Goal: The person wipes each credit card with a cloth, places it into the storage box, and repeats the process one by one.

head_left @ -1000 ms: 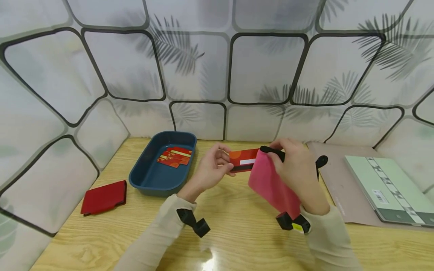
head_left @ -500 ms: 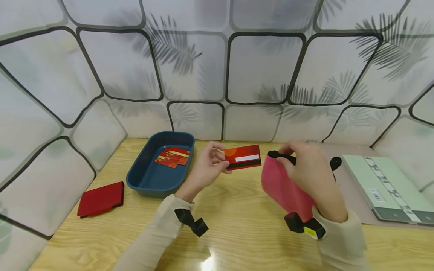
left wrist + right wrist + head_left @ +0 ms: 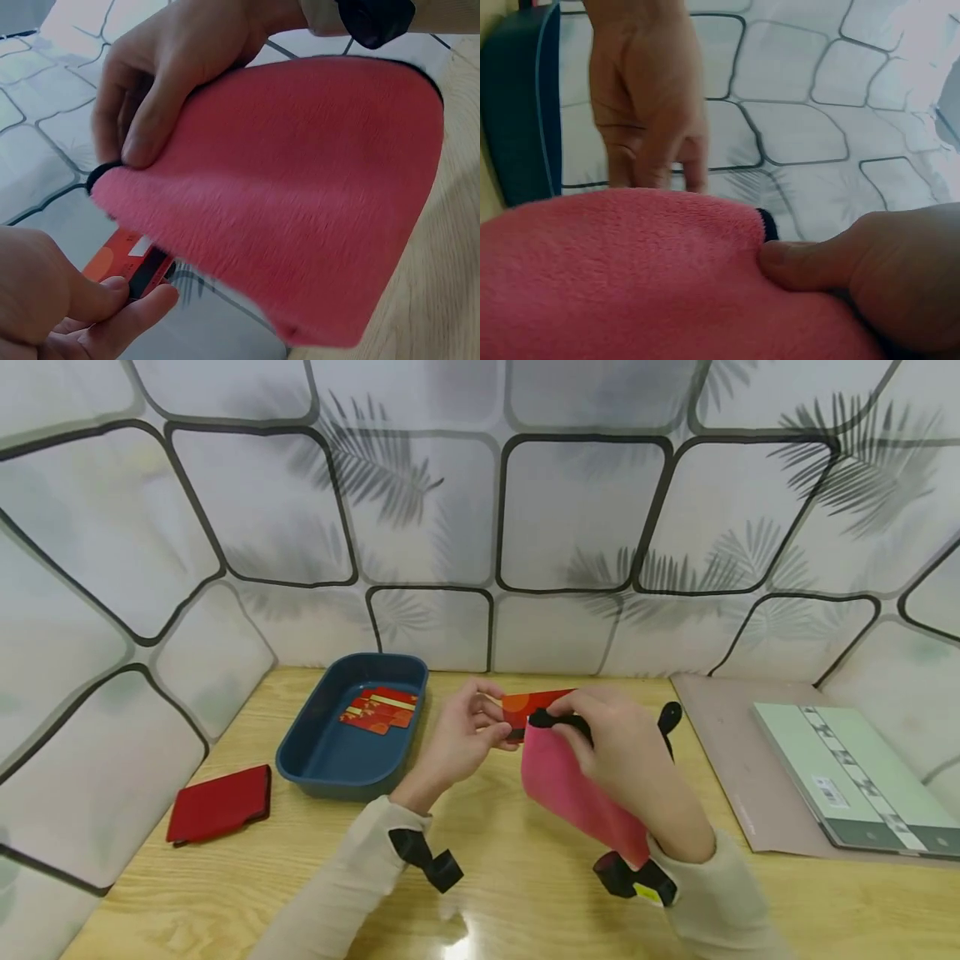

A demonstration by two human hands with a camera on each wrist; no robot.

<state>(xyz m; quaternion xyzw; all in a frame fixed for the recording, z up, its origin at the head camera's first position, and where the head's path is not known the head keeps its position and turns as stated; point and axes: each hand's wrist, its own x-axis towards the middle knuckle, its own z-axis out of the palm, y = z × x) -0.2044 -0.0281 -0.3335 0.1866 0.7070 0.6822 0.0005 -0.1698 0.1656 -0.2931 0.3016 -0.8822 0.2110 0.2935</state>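
My left hand [image 3: 456, 739] pinches the left end of a red card [image 3: 527, 703] with an orange circle; in the left wrist view the card [image 3: 124, 259] shows a white strip and a dark stripe. My right hand [image 3: 633, 760] grips the black edging of a pink plush cloth [image 3: 562, 781] between thumb and fingers. The cloth hangs down and covers part of the card. A black loop [image 3: 670, 718] sticks out beyond the right hand. In the right wrist view the cloth [image 3: 630, 277] hides the card and the left fingertips.
Left of the hands stands a blue tray [image 3: 348, 789] with several red cards [image 3: 386, 708] inside. A red wallet [image 3: 220, 806] lies at the far left of the wooden table [image 3: 480, 902]. At right, a pale green binder [image 3: 855, 777] lies on a greyish-pink sheet [image 3: 731, 752].
The right hand first drew the cloth rightward off the card, baring it fully, then brought it back left over the card. The left hand kept its hold and barely moved.
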